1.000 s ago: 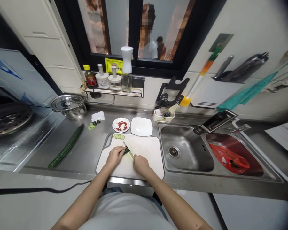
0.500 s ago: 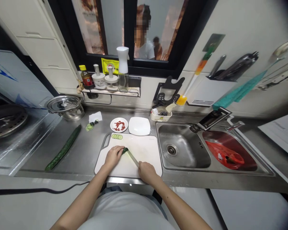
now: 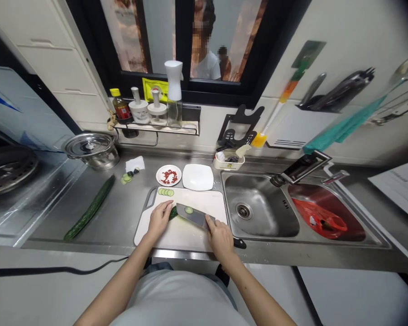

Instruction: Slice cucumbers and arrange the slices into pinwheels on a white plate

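My right hand [image 3: 220, 235] grips a kitchen knife [image 3: 197, 217], its black handle end poking out past the hand. The blade lies tilted with its flat side up, and a round cucumber slice [image 3: 189, 210] rests on it. Left of the blade, my left hand [image 3: 160, 218] is closed on a short piece of cucumber [image 3: 173, 213], partly hidden by the fingers. Both are over the white cutting board [image 3: 190, 240]. A row of several cucumber slices [image 3: 165, 192] lies at the board's upper left.
Behind the board stand a plate with red chopped bits [image 3: 160, 180] and a white square plate [image 3: 197, 177]. A whole cucumber [image 3: 91, 208] lies to the left, near a lidded pot [image 3: 102, 158]. The sink [image 3: 261, 217] borders the board on the right.
The knife has moved right and turned from edge-down at the cucumber to flat side up, with a slice on the blade. My right hand has shifted right; the left hand stays nearly in place.
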### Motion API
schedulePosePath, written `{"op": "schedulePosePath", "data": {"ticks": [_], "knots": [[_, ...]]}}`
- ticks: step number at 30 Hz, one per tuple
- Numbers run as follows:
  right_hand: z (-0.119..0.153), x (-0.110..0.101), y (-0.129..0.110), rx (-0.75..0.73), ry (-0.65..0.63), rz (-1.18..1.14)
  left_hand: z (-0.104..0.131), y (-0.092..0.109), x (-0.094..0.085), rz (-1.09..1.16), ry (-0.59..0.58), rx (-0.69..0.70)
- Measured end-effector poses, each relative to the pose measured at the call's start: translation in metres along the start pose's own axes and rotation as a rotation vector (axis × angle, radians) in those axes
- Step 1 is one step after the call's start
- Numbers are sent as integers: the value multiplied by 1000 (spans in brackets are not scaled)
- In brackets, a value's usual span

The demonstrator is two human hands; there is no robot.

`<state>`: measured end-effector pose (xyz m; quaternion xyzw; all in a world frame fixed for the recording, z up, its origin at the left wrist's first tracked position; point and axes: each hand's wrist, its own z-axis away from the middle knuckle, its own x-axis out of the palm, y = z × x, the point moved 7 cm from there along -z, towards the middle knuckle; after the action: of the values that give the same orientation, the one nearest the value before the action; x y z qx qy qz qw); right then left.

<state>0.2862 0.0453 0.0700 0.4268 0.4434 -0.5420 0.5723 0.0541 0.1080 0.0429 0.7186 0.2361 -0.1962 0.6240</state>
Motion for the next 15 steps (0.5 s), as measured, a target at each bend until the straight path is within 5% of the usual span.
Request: {"op": "schedulePosePath", "data": {"ticks": [15], "knots": [[2, -6, -3, -101, 132, 19, -12, 42, 24, -100, -320, 234]]}}
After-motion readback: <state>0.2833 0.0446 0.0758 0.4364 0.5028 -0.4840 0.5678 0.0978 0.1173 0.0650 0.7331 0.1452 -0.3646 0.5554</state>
